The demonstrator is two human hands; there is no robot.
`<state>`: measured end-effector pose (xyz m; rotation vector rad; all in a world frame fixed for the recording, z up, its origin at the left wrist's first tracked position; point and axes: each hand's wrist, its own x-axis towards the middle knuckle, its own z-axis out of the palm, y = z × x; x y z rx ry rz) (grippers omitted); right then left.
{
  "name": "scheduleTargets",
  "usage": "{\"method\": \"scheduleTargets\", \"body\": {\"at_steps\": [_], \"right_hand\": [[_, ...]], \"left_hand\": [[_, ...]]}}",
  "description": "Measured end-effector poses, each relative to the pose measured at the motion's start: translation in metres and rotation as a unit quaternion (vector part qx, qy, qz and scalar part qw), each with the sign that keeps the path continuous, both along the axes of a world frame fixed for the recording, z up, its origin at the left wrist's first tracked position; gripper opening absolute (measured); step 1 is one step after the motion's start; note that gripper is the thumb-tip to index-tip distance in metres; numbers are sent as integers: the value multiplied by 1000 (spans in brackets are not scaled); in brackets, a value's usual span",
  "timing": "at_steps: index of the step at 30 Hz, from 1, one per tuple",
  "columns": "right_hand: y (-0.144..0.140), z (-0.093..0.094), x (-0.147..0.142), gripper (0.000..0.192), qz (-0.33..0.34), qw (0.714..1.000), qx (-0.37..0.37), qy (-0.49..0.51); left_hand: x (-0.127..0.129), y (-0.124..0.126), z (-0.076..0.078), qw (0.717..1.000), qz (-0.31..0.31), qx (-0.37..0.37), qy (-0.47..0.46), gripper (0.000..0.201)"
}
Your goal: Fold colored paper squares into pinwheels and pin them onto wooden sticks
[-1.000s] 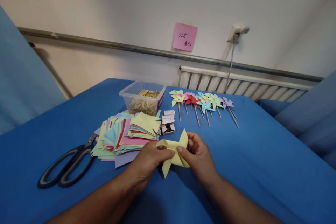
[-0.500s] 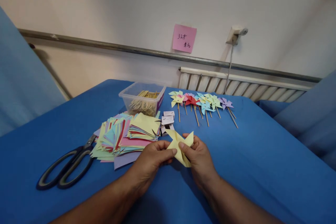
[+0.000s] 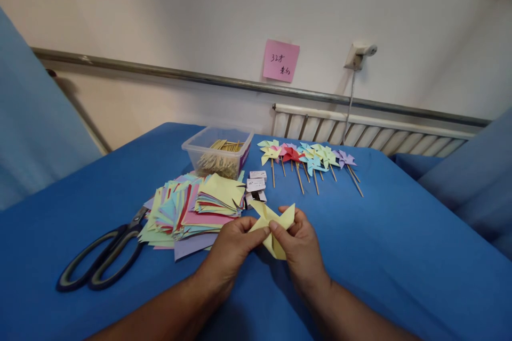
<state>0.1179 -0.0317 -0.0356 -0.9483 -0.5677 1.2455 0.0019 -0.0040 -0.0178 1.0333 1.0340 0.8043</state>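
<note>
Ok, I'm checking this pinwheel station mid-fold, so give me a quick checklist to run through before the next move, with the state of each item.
1. Both hands on the piece: ok. The left hand and right hand pinch the yellow paper pinwheel at its centre.
2. Flaps gathered to the centre: cannot tell, the fingertips cover it.
3. Sticks at hand: ok. The clear plastic tub of wooden sticks sits behind the stack of cut coloured paper.
4. Pins at hand: cannot tell. Small white boxes lie just beyond the hands; their contents are unreadable.
5. Scissors clear of the hands: ok, lying left of the stack.
6. Finished pinwheels undisturbed: ok, in a row behind.
</note>
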Motion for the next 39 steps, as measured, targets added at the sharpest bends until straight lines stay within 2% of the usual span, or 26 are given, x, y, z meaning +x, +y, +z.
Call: {"method": "scheduleTargets", "body": {"at_steps": [3, 8, 12, 15, 18, 23, 30, 39], "right_hand": [[1, -2, 3, 46, 7, 1000, -4, -3], [5, -9, 15, 27, -23, 999, 21, -22], [12, -13, 27, 29, -43, 999, 2, -21], [19, -16, 31, 25, -49, 992, -4, -117], [28, -21, 30, 23, -47, 968, 14, -247], [41, -30, 22, 17, -44, 930, 52, -361], [62, -19, 9, 17, -46, 843, 94, -528], [87, -6, 3, 14, 34, 737, 33, -675]], "left_hand": [[-1, 3, -1, 1000, 2, 2, 14, 23], [-5, 8, 1, 999, 1, -27, -32, 19], [-13, 13, 15, 998, 20, -35, -57, 20], [-23, 19, 29, 993, 58, -17, -105, 17], [-31, 26, 40, 986, 112, 3, -127, 11], [-35, 31, 43, 977, 162, 2, -142, 10], [-33, 30, 37, 976, 161, 12, -146, 12], [-33, 28, 30, 983, 127, 18, -133, 11]]}}
